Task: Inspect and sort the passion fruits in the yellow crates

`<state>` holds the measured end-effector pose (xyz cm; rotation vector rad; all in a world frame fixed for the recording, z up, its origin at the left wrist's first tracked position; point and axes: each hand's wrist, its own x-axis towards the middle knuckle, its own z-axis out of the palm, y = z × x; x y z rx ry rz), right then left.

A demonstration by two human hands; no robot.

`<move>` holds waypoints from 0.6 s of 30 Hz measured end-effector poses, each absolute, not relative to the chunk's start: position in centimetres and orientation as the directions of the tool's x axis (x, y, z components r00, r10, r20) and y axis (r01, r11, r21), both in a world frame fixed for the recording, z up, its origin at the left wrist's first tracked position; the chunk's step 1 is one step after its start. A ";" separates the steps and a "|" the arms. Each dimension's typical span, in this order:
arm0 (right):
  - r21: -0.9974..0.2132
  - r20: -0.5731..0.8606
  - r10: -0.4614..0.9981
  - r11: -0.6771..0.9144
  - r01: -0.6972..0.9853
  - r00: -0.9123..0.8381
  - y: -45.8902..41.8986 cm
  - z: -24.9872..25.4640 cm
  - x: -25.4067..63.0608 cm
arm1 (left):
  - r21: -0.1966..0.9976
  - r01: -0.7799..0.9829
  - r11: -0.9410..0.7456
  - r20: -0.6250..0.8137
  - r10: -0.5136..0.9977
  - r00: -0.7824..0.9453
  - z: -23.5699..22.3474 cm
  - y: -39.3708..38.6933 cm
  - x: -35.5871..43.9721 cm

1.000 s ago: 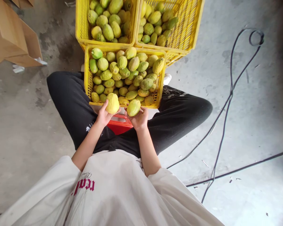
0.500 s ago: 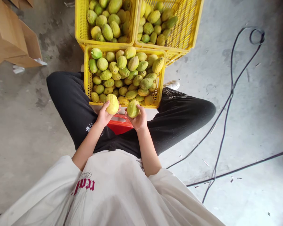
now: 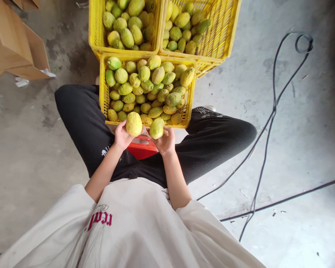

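Cradled in my left hand (image 3: 123,136) is a plump yellow lemon-like fruit (image 3: 134,124) with faint ridges. My right hand (image 3: 167,141) grips a greener lemon-like fruit (image 3: 156,128), its fingers partly hidden beneath. The two fruits are held side by side with a small gap between them, at the near edge of a yellow plastic crate (image 3: 192,93). Inside that crate lie many similar yellow-green fruits (image 3: 158,75).
Behind stand two more yellow crates, one at left (image 3: 91,26) and one at right (image 3: 220,29), both with fruit. A red plastic object (image 3: 142,150) sits between my legs. A cardboard box (image 3: 13,41) lies at far left; black cables (image 3: 274,106) cross the floor at right.
Both fruits have turned slightly in my hands, and my fingers have shifted around them. The right-hand fruit has moved a little to the left. The crates look the same.
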<state>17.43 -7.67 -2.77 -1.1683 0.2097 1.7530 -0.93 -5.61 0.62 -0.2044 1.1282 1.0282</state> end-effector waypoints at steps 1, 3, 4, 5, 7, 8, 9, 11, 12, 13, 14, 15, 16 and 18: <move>-0.347 -0.782 0.620 -0.512 -0.785 -0.059 -7.6 -2.8 17.4 | 0.338 -0.762 0.552 -0.821 0.569 0.049 0.6 -5.6 -0.9; -0.336 -0.799 0.598 -0.534 -0.776 -0.066 -7.6 -3.0 17.4 | 0.333 -0.762 0.555 -0.823 0.565 0.052 0.8 -5.6 -0.9; -0.327 -0.808 0.584 -0.547 -0.771 -0.072 -7.5 -3.0 17.4 | 0.334 -0.761 0.556 -0.823 0.566 0.052 0.8 -5.6 -0.9; -0.318 -0.817 0.572 -0.558 -0.766 -0.077 -7.5 -3.0 17.4 | 0.337 -0.761 0.555 -0.821 0.569 0.051 0.9 -5.6 -0.9; -0.310 -0.824 0.560 -0.571 -0.760 -0.084 -7.4 -3.1 17.5 | 0.346 -0.756 0.555 -0.816 0.576 0.049 0.9 -5.7 -0.9; -0.312 -0.823 0.562 -0.571 -0.759 -0.085 -7.4 -3.1 17.5 | 0.350 -0.751 0.560 -0.816 0.576 0.050 0.8 -5.7 -0.9; -0.317 -0.818 0.569 -0.568 -0.759 -0.084 -7.4 -3.1 17.5 | 0.353 -0.744 0.568 -0.817 0.574 0.051 0.7 -5.7 -0.9; -0.341 -0.804 0.590 -0.557 -0.757 -0.072 -7.4 -3.0 17.5 | 0.360 -0.730 0.582 -0.822 0.568 0.047 0.5 -5.7 -1.0; -0.354 -0.798 0.599 -0.553 -0.754 -0.064 -7.4 -3.0 17.5 | 0.364 -0.723 0.587 -0.824 0.565 0.043 0.3 -5.7 -1.0; -0.364 -0.795 0.603 -0.553 -0.749 -0.059 -7.4 -3.0 17.4 | 0.369 -0.718 0.590 -0.826 0.563 0.038 0.2 -5.7 -1.1; -0.368 -0.795 0.603 -0.558 -0.743 -0.059 -7.4 -3.1 17.4 | 0.374 -0.715 0.591 -0.827 0.561 0.032 0.2 -5.7 -1.1; -0.368 -0.798 0.600 -0.566 -0.738 -0.062 -7.3 -3.1 17.3 | 0.378 -0.714 0.590 -0.828 0.560 0.025 0.1 -5.7 -1.1; -0.364 -0.801 0.594 -0.573 -0.734 -0.067 -7.3 -3.1 17.2 | 0.379 -0.715 0.587 -0.830 0.558 0.018 0.2 -5.7 -1.1; -0.354 -0.808 0.584 -0.581 -0.733 -0.073 -7.1 -3.1 17.1 | 0.380 -0.724 0.576 -0.830 0.558 0.009 0.4 -5.7 -1.1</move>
